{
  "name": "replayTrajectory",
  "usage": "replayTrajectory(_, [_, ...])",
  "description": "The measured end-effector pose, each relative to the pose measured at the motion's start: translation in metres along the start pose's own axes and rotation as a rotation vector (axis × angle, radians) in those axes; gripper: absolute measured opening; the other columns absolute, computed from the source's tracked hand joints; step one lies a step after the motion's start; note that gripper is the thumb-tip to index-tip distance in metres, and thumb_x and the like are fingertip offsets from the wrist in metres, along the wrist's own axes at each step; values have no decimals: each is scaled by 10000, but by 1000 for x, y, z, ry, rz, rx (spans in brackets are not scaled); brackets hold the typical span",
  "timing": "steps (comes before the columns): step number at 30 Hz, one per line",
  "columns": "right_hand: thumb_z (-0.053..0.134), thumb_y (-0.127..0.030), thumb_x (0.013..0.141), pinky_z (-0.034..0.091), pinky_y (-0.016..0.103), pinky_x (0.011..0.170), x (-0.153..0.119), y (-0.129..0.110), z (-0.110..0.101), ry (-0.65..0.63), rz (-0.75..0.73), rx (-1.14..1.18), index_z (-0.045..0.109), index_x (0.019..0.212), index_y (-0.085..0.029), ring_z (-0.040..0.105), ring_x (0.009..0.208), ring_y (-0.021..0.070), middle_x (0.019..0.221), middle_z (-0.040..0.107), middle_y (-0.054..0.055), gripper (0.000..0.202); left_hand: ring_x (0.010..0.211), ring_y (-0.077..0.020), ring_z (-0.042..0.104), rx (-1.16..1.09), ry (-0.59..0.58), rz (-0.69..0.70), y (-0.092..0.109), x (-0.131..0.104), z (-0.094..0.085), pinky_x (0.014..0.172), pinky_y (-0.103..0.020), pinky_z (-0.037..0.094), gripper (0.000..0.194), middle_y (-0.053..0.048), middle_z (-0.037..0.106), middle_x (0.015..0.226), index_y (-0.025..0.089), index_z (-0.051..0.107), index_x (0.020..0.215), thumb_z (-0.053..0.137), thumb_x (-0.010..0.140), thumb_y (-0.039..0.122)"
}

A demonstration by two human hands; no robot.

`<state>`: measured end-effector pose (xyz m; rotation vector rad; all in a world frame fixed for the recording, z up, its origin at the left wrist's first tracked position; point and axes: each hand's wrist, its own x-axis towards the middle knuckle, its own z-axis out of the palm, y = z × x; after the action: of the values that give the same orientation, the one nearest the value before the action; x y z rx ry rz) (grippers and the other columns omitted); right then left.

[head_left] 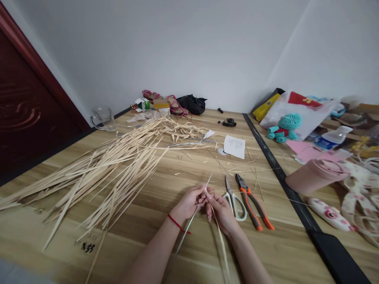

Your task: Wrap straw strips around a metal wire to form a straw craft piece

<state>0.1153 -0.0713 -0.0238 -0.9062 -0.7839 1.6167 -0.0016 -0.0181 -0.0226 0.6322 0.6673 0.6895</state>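
Note:
Near the front of the table my left hand [192, 202] is closed on a thin metal rod [187, 229], which slants from lower left to upper right with its tip showing above the fingers. My right hand [221, 211] pinches a pale flat plant strip [222, 245], whose long end trails down between my forearms. The fingers of both hands meet around the rod, and the strip's upper end lies against it there; whether it is wrapped round is too small to tell. Just right of my right hand lie white-handled scissors [233, 199] and orange-grey pliers [252, 201].
Long pale strips [109, 165] lie heaped across the left, with twisted pieces [180, 130] behind them. A glass mug [104, 118] stands far left. Beyond the black table strip [266, 152] are a pink roll [315, 175], a bottle [333, 138] and a crocheted turquoise toy [286, 126]. A written note [235, 146] lies mid-table.

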Motion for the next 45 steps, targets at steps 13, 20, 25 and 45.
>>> replayTrajectory(13, [637, -502, 735, 252, 178, 281, -5, 3, -3, 47, 44, -130, 549, 680, -169, 363, 270, 65, 382, 508, -50, 349, 394, -19, 258, -35, 55, 15, -2, -8, 7, 429, -180, 210, 310, 82, 349, 480, 92, 623, 789, 705, 684, 372])
replayTrajectory(20, [623, -482, 752, 149, 180, 266, -8, 5, -5, 63, 20, -141, 558, 671, -168, 282, 234, 47, 323, 448, -73, 331, 370, -5, 196, -112, 68, 27, -7, -8, 9, 416, -187, 193, 309, 96, 319, 476, 81, 636, 835, 710, 680, 338])
replayTrajectory(25, [634, -457, 750, 157, 183, 269, -11, 5, -3, 67, 27, -86, 552, 663, -171, 288, 240, 49, 330, 457, -69, 310, 377, -5, 205, -113, 40, 21, -3, -11, 9, 417, -186, 205, 311, 89, 320, 491, 80, 634, 820, 703, 693, 355])
replayTrajectory(45, [646, -406, 762, 204, 204, 327, -13, 1, -1, 47, 34, 8, 554, 659, -170, 347, 302, 69, 378, 486, -49, 273, 397, -13, 219, -230, 36, -69, -4, -16, 15, 500, -147, 354, 200, 81, 333, 495, 93, 660, 820, 618, 783, 284])
